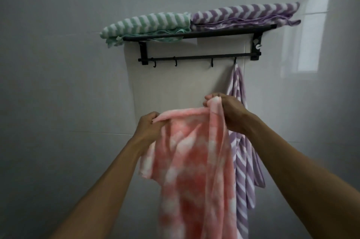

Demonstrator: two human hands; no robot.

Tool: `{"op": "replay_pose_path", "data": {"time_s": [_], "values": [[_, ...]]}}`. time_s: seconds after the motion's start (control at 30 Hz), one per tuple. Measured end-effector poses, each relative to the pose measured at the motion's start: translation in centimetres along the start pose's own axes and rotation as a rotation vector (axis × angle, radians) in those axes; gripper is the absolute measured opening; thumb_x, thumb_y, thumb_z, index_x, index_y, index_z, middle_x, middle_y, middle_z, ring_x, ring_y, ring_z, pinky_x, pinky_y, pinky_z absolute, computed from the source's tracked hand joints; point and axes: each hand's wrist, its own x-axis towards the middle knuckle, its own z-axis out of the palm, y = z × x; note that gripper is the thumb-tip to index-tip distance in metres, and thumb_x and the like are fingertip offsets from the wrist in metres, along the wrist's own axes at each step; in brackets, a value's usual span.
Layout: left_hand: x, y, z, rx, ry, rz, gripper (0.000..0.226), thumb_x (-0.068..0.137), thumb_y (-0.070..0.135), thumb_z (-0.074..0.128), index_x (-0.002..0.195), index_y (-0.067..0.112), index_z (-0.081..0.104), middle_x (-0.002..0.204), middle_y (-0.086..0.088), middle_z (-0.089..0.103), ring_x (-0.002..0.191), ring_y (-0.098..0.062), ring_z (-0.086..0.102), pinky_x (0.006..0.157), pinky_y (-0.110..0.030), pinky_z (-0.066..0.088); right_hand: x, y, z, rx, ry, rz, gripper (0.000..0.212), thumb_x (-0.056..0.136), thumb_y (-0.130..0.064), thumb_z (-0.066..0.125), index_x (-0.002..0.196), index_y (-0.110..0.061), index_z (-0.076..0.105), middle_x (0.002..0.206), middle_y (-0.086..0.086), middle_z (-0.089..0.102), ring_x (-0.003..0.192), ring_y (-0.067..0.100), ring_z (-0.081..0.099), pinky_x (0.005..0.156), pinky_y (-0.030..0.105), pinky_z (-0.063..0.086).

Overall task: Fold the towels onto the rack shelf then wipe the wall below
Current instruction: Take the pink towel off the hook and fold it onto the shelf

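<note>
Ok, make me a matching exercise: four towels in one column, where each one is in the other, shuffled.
Towels:
1. green towel
2. folded purple towel
3. hanging purple towel
4. pink towel

Places:
A. held in both hands
B. shelf, right part
C. on a hook
D. shelf, left part

Pairs: 1-D, 2-B, 3-C, 4-A

Both hands hold up a pink-and-white striped fleece towel (194, 160): the left hand (151, 125) grips its top edge, the right hand (228, 112) bunches the other corner. Above, a black metal wall rack (198, 34) carries a folded green-and-white striped towel (148, 24) beside a folded purple-and-white striped towel (243, 15). Another purple striped towel (243, 160) hangs from a hook (235, 62).
</note>
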Motion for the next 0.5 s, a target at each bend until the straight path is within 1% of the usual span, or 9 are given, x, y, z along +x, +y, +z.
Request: {"op": "replay_pose_path", "data": {"time_s": [0.1,0.17,0.23,0.27,0.3,0.37,0.4,0.43,0.5], "values": [[1.6,1.5,-2.1,0.013,0.003,0.144,0.018,0.082,0.002,0.071,0.069,0.014,0.067,0.065,0.001,0.061,0.062,-0.012,0.052,0.058,-0.026,0.040,-0.9,0.7,1.2,-0.242,-0.085,0.066,0.045,0.090,0.020,0.040,0.113,-0.009,0.065,0.120,0.013,0.064,0.083,0.023,0.062,0.060,0.030,0.053],[2.2,3.0,-2.7,0.074,-0.061,0.215,0.013,0.074,0.010,0.075,0.066,0.018,0.069,0.062,0.005,0.065,0.059,-0.009,0.057,0.056,-0.027,0.045,-1.7,1.2,3.0,-0.163,-0.191,0.153,0.051,0.093,0.015,0.041,0.131,-0.014,0.058,0.132,0.013,0.060,0.098,0.027,0.068,0.072,0.042,0.059],[2.3,4.5,-2.4,0.146,-0.193,0.229,0.010,0.064,0.013,0.079,0.068,0.019,0.072,0.067,0.002,0.071,0.064,-0.013,0.065,0.058,-0.030,0.053,-2.2,1.8,5.0,-0.121,-0.285,0.216,0.051,0.092,0.006,0.055,0.137,-0.020,0.056,0.128,0.012,0.064,0.109,0.030,0.067,0.084,0.052,0.057],[2.3,4.9,-2.2,0.165,-0.256,0.236,0.015,0.058,0.013,0.082,0.069,0.019,0.073,0.069,-0.002,0.073,0.066,-0.016,0.067,0.060,-0.032,0.055,-2.4,2.2,6.2,-0.240,-0.300,0.211,0.048,0.089,0.002,0.064,0.132,-0.018,0.060,0.119,0.012,0.069,0.106,0.029,0.068,0.085,0.052,0.057],[2.4,5.2,-2.0,0.168,-0.287,0.240,0.021,0.052,0.015,0.083,0.069,0.018,0.072,0.070,-0.005,0.073,0.066,-0.019,0.066,0.060,-0.033,0.055,-2.5,2.6,7.3,-0.408,-0.274,0.190,0.038,0.087,0.000,0.070,0.122,-0.014,0.065,0.108,0.011,0.072,0.098,0.026,0.069,0.084,0.049,0.057],[2.8,5.6,-2.1,0.127,-0.273,0.244,0.030,0.044,0.023,0.085,0.070,0.017,0.071,0.071,-0.007,0.073,0.066,-0.020,0.067,0.061,-0.035,0.057,-2.6,2.7,8.8,-0.656,-0.083,0.107,0.011,0.087,-0.002,0.071,0.097,-0.007,0.072,0.089,0.011,0.072,0.081,0.025,0.069,0.077,0.045,0.057],[3.1,5.4,-2.5,0.095,-0.261,0.231,0.037,0.043,0.028,0.089,0.075,0.017,0.072,0.075,-0.010,0.074,0.068,-0.021,0.068,0.063,-0.038,0.058,-2.5,2.5,9.0,-0.661,0.024,0.057,0.008,0.088,-0.001,0.067,0.087,-0.006,0.073,0.082,0.012,0.071,0.076,0.025,0.067,0.073,0.044,0.057],[3.3,5.2,-3.1,0.074,-0.272,0.191,0.046,0.045,0.031,0.094,0.083,0.017,0.073,0.082,-0.012,0.074,0.072,-0.022,0.069,0.066,-0.039,0.059,-2.4,2.1,8.9,-0.601,0.132,0.013,0.015,0.089,0.000,0.063,0.080,-0.006,0.073,0.077,0.013,0.071,0.072,0.026,0.067,0.071,0.043,0.057],[3.2,4.3,-4.8,0.150,-0.390,0.058,0.061,0.053,0.033,0.098,0.104,0.016,0.068,0.096,-0.011,0.072,0.082,-0.023,0.070,0.069,-0.037,0.058,-2.4,1.1,8.6,-0.397,0.313,-0.044,0.019,0.090,0.000,0.060,0.077,-0.006,0.073,0.077,0.015,0.074,0.066,0.025,0.070,0.070,0.041,0.061]]}}
